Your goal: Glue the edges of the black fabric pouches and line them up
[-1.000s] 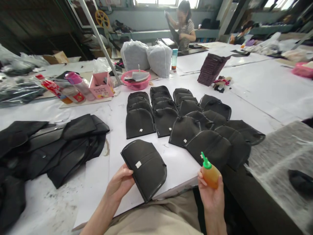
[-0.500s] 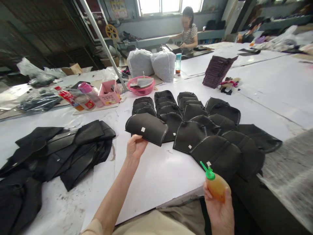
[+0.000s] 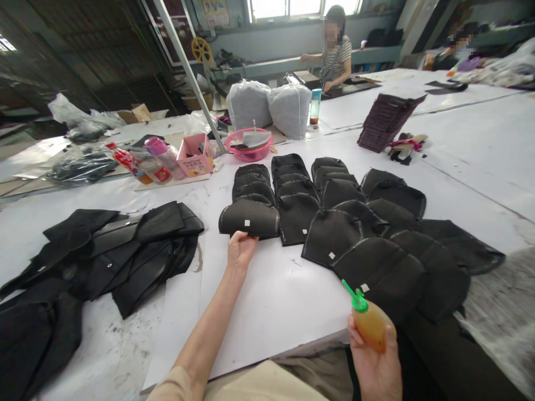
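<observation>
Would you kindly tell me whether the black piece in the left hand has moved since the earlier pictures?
Yes: the black piece in the left hand has moved forward, nearer to the pink basin.

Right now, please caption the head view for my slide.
Left hand holds a curved black panel; right hand, a rounded amber bottle with green nozzle.

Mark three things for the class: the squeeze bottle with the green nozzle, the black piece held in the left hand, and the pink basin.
Squeeze bottle (image 3: 373,323): head view, on its amber body.
Held black piece (image 3: 256,213): head view, on its upward face.
Pink basin (image 3: 251,155): head view, on its front wall.
</observation>
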Motion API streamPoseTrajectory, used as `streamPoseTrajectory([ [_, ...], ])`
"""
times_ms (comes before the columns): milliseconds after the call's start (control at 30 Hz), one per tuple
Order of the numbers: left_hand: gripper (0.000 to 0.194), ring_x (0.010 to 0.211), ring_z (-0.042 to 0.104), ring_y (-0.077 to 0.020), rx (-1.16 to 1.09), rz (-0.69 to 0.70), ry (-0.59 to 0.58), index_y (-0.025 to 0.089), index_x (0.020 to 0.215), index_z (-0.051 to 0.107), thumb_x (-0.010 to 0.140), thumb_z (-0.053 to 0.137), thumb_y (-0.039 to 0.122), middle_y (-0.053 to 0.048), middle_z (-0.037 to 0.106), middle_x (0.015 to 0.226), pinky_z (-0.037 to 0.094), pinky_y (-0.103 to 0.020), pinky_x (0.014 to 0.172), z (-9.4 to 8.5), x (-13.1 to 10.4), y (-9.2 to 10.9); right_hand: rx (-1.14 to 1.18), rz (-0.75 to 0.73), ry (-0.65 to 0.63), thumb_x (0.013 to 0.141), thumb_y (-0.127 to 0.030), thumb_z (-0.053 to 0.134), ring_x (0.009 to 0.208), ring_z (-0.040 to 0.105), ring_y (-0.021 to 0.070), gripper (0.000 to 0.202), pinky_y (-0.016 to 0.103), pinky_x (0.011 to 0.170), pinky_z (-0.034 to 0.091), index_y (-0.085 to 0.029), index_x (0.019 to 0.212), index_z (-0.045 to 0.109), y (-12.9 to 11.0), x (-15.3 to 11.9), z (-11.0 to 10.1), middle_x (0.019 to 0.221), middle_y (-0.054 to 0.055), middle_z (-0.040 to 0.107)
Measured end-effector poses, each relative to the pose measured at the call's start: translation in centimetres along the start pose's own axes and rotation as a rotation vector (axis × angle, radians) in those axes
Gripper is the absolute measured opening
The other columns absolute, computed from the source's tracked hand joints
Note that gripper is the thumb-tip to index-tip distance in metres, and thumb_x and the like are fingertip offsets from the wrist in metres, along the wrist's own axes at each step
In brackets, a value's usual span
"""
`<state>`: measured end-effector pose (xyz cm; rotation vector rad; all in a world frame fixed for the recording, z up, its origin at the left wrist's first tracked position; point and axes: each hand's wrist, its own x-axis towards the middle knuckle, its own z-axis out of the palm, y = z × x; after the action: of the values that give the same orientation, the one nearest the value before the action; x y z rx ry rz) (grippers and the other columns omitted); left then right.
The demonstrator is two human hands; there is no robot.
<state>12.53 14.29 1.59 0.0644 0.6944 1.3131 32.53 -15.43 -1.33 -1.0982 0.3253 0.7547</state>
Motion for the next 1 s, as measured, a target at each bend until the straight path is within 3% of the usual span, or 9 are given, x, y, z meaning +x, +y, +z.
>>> streamPoseTrajectory([
  [200,0.052,0.094,0.075,-0.0167,-0.045,-0.065,0.117,0.018,0.099,0.070,0.060,0.048,-0.008,-0.002,0.080,0.096,0.055,-0.035,0.104,-3.1,-1.3,-1.5,0.019,0.017,0.032,0.056,-0.053,0.099,0.080,0.072,0.0210,0.052,0.025,0.058,0.065,-0.021,0.092,0.078,-0.1,0.0,0.3,0.102,0.005,0.075],
  [333,0.055,0.099,0.076,-0.0192,-0.060,-0.109,0.162,0.016,0.105,0.071,0.062,0.047,-0.007,-0.005,0.080,0.099,0.058,-0.034,0.101,-3.4,-1.9,-1.7,-0.004,-0.015,0.024,0.062,-0.054,0.095,0.084,0.072,0.0221,0.047,0.026,0.061,0.066,-0.021,0.092,0.079,0.0,0.0,0.4,0.106,0.007,0.074],
  [500,0.058,0.095,0.077,-0.0184,-0.071,-0.127,0.182,0.016,0.117,0.069,0.069,0.047,-0.007,-0.007,0.080,0.103,0.062,-0.031,0.091,-3.6,-2.6,-1.8,0.000,0.029,0.046,0.061,-0.054,0.096,0.089,0.073,0.0228,0.048,0.027,0.068,0.067,-0.021,0.092,0.079,0.2,-0.1,0.4,0.106,0.006,0.075],
  [700,0.059,0.099,0.077,-0.0214,-0.048,-0.182,0.183,0.017,0.127,0.065,0.075,0.047,-0.006,-0.009,0.079,0.112,0.063,-0.038,0.093,-3.9,-4.0,-1.9,-0.031,0.023,0.008,0.061,-0.050,0.096,0.086,0.075,0.0221,0.044,0.027,0.067,0.067,-0.023,0.091,0.079,0.7,0.2,0.8,0.101,0.004,0.078],
  [900,0.034,0.084,0.075,-0.0189,0.081,-0.223,0.279,0.015,0.104,0.066,0.084,0.048,-0.005,-0.007,0.077,0.093,0.064,-0.039,0.089,-3.7,-5.4,-1.4,-0.157,0.039,-0.100,0.060,-0.049,0.096,0.083,0.077,0.0280,0.047,0.036,0.068,0.067,-0.023,0.095,0.079,2.6,0.9,1.4,0.097,0.006,0.080],
  [1000,0.023,0.085,0.075,-0.0189,0.231,-0.277,0.254,0.014,0.086,0.065,0.084,0.053,-0.005,-0.010,0.076,0.088,0.063,-0.034,0.089,-4.0,-6.3,-1.2,-0.211,0.074,-0.219,0.059,-0.052,0.097,0.079,0.077,0.0287,0.047,0.038,0.064,0.066,-0.024,0.092,0.077,3.3,1.6,2.3,0.092,0.004,0.079],
])
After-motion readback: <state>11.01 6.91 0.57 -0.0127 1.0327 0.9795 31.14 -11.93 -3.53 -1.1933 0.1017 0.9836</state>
